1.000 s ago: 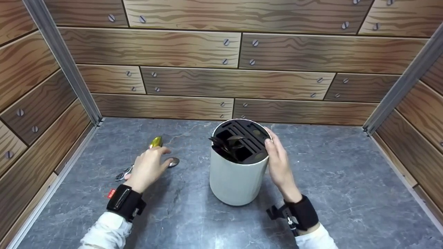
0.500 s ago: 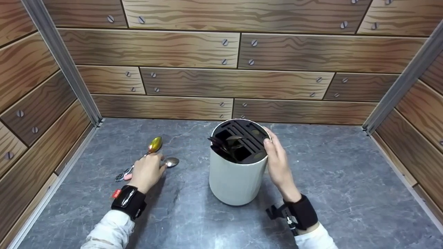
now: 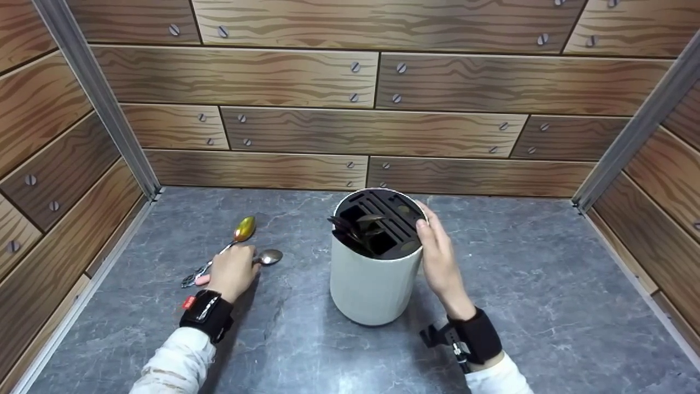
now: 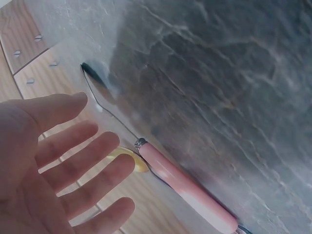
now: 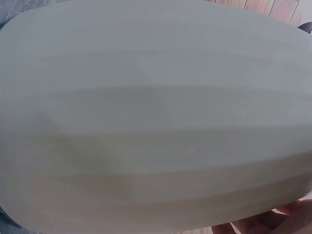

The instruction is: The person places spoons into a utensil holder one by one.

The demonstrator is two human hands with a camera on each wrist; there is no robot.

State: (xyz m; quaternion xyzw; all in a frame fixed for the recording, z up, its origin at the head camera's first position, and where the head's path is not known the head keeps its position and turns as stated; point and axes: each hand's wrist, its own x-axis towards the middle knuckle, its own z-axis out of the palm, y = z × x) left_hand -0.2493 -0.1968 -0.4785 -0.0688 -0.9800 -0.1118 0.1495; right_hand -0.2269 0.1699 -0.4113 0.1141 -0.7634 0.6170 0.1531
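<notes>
My left hand (image 3: 234, 271) hovers over a spoon with a pink handle (image 4: 190, 187), its fingers spread and loosely bent, apart from the handle in the left wrist view. The spoon's metal bowl (image 3: 270, 256) shows beyond the fingers in the head view. Beside it lies a second spoon (image 3: 245, 228) with a yellow-gold bowl and an ornate dark handle. My right hand (image 3: 439, 257) holds the right side of a white cylindrical utensil holder (image 3: 372, 290), thumb near its rim. Several dark utensils (image 3: 358, 230) stick out of the opening in its black slotted top.
The grey marbled tabletop (image 3: 536, 306) lies under everything. Wood-patterned walls (image 3: 306, 131) with metal corner strips enclose it at the back and both sides.
My left hand has shifted slightly down toward the pink-handled spoon, uncovering more of the yellow-bowled spoon. My right hand and the utensil holder stay put.
</notes>
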